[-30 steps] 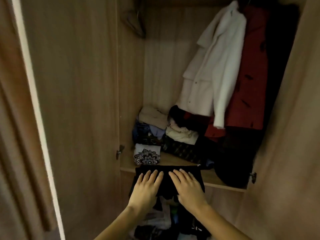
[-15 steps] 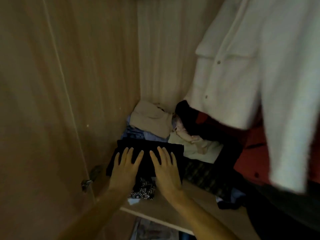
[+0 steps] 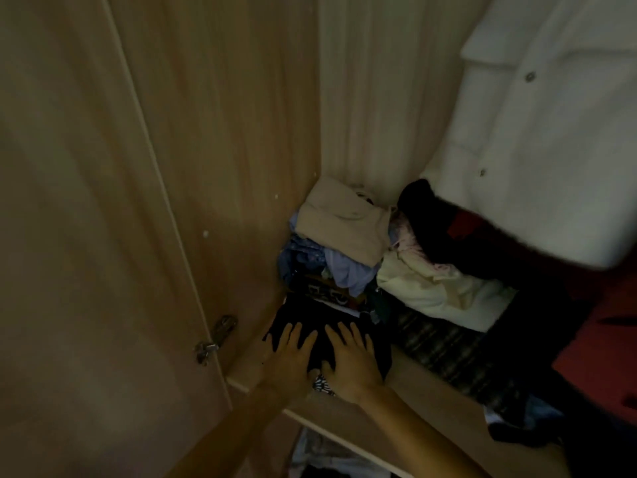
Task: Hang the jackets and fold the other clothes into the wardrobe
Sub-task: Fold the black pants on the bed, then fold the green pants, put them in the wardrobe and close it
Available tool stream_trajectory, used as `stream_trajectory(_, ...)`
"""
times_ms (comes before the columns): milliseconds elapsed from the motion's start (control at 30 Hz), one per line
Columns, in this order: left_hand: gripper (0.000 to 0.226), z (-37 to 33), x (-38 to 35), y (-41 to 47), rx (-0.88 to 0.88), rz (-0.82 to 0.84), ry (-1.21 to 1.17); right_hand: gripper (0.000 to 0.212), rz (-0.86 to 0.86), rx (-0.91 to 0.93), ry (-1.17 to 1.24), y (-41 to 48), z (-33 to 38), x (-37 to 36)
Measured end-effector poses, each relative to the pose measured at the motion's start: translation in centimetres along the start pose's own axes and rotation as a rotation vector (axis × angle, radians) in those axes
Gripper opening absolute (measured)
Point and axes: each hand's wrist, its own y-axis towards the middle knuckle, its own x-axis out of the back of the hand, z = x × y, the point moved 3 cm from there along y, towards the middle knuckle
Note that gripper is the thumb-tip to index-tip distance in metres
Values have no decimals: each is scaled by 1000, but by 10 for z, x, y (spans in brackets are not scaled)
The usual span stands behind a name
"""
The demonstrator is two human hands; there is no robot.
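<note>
Wardrobe [image 3: 241,132] panels of pale wood fill the left and far side of the view, with the open door [image 3: 69,236] at the near left. A white jacket [image 3: 551,150] with small buttons hangs at the right, its hem over the clothes below it, and a red garment [image 3: 603,339] shows lower down at the far right edge. The shelf [image 3: 431,401] runs from the near left corner off to the right. On it, toward the right, lies a dark striped cloth [image 3: 437,343], with a pale cream piece [image 3: 431,291] on top of it. In the far left corner a folded beige garment [image 3: 344,222] sits on a heap of blue clothes [image 3: 310,260]. Just nearer than that heap, at the shelf's left end, lies the folded black garment [image 3: 310,315]. The left hand [image 3: 287,360] and the right hand [image 3: 351,360] lie side by side on it, palms down, fingers straight and slightly spread, pressing it flat and grasping nothing. A black-and-white patterned cloth [image 3: 322,386] peeks out beneath it, between the wrists. A metal hinge [image 3: 213,339] sits on the door edge, left of the hands.
</note>
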Motion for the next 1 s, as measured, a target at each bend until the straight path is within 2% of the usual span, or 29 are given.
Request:
stream_trajectory(67,54,-1,13,-23,-41,1,-4,63,-27,-10,48,-14,13,12)
stream_trajectory(133,47,1,39,-51,-71,-122,-13,59,-78,-5,101,-32,31,27)
stream_trajectory(233,44,3,79,-113,-58,-241,-133,57,-116,51,129,-69,65,42)
stream_trajectory(300,42,11,101,-165,-10,-252,-105,55,-135,100,149,-99,95,48)
stream_trajectory(367,45,23,118,-226,117,-215,-146,52,-171,156,203,-132,132,49)
stream_trajectory(467,51,44,128,-330,267,-279,-147,48,-211,270,298,-189,196,37)
stream_trajectory(600,55,65,141,-483,475,-331,-145,48,-163,418,411,-276,287,-1)
stream_trajectory(733,51,76,150,-635,712,-412,-163,48,-83,649,472,-354,383,-34)
stream_trajectory(867,49,59,141,-792,1040,-507,-178,43,95,889,514,-449,474,-82)
stream_trajectory(1000,54,36,139,-910,1332,-544,-156,39,313,1119,513,-541,549,-126)
